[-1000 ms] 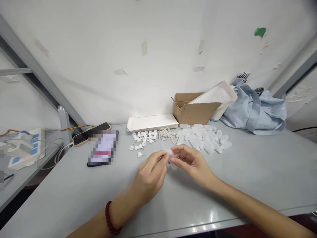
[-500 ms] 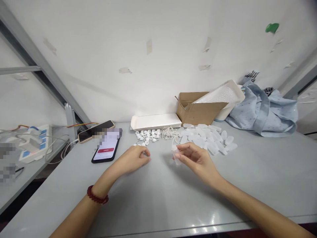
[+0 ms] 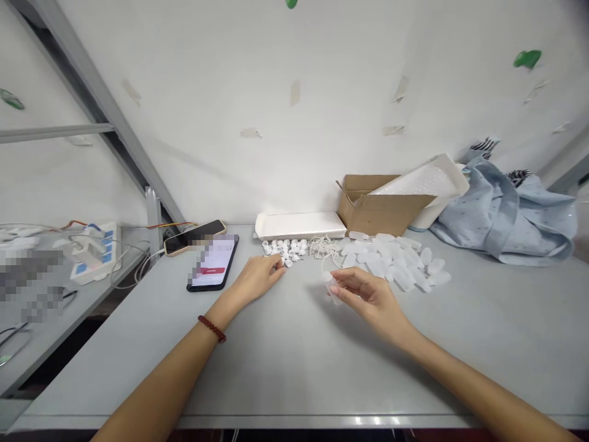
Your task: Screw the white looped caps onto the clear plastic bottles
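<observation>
My right hand (image 3: 368,296) holds a small clear plastic bottle (image 3: 332,288) between thumb and fingers, just above the grey table (image 3: 294,362). A thin white tube sticks up from the bottle's mouth. My left hand (image 3: 260,276) reaches forward to a cluster of small white caps (image 3: 285,248), its fingertips pinched at the cluster's near edge. Whether a cap is between the fingers is not visible. A pile of clear bottles (image 3: 396,261) lies right of the caps, with a heap of thin white tubes (image 3: 324,245) between them.
Two phones (image 3: 214,267) lie left of the caps, one on a cable. A white tray (image 3: 301,225), an open cardboard box (image 3: 380,205) and a blue cloth (image 3: 506,215) sit along the wall. A power strip (image 3: 94,255) rests on a side shelf at left.
My left hand left the bottle and moved forward-left to the white caps. My right hand kept the bottle and stayed nearly in place.
</observation>
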Tool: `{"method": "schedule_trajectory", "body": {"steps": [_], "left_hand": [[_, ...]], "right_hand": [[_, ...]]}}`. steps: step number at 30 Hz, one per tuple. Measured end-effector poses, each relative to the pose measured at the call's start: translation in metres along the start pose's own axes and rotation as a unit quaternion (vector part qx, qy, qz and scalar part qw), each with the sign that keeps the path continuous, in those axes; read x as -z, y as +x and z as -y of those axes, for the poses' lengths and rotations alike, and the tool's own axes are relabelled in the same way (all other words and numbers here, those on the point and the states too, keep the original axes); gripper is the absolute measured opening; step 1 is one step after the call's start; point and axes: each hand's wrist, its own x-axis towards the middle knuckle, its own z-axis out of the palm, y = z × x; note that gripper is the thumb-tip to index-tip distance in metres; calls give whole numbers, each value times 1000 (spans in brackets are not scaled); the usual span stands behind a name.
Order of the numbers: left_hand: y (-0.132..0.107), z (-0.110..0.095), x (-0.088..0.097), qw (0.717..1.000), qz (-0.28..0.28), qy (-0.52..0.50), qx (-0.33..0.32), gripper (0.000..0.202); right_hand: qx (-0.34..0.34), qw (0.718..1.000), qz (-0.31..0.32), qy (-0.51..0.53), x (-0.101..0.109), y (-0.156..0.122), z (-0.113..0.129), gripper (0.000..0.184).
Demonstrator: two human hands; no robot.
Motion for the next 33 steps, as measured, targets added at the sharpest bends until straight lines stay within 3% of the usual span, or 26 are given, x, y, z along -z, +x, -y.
{"method": "schedule_trajectory", "body": {"steps": [7,12,15,17,21,25,29,33], "left_hand": [[-1,4,1,997,-43,-33,-46,20],[-24,-35,2,988,-94,-42,-112,20],[-33,-59,-12,972,-119,-20,-200,38],[-35,-67,-24,967,-128,18,-219,39],[-34,-69,-36,967,-140,28,-212,31],[-33,-68,-36,970,-145,10,-194,41],[-30,-65,-27,976,-136,-10,-173,44],[-35,-44,-8,984,-104,-22,-145,50]], "right_hand": [[-14,1000,18,10,-6,8,-15,26],[7,1000,7,19,-15,12,-24,26],[21,999,-4,31,-17,13,-26,24],[24,998,0,57,-18,13,-27,23],[26,995,9,99,-18,15,-30,24],[26,994,15,106,-16,17,-30,26],[32,994,27,99,-12,17,-27,28],[42,995,25,83,-5,17,-21,27]]}}
